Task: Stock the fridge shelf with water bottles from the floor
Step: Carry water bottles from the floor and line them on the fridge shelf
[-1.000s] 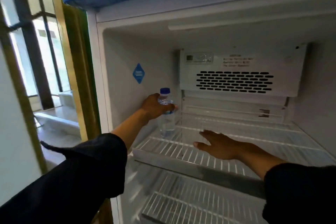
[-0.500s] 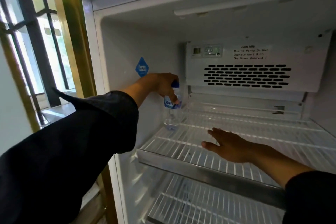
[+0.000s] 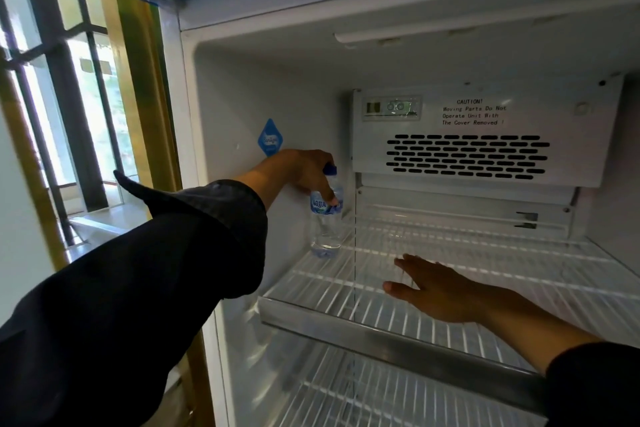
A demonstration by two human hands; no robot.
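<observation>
Bottle (image 3: 326,215) stands upright at the back left corner of the shelf (image 3: 398,326), close to the fridge's left wall. Left hand (image 3: 304,173) grips it from above, fingers curled round neck and label. On wire rungs its narrow base may rock; letting go off-balance could tip it. Right hand (image 3: 440,291) lies flat over the shelf, fingers straight and slightly spread, holding nothing. Vent panel (image 3: 467,156) hangs behind, above the shelf; nothing else blocks the shelf. Lower shelf (image 3: 346,392) sits beneath.
</observation>
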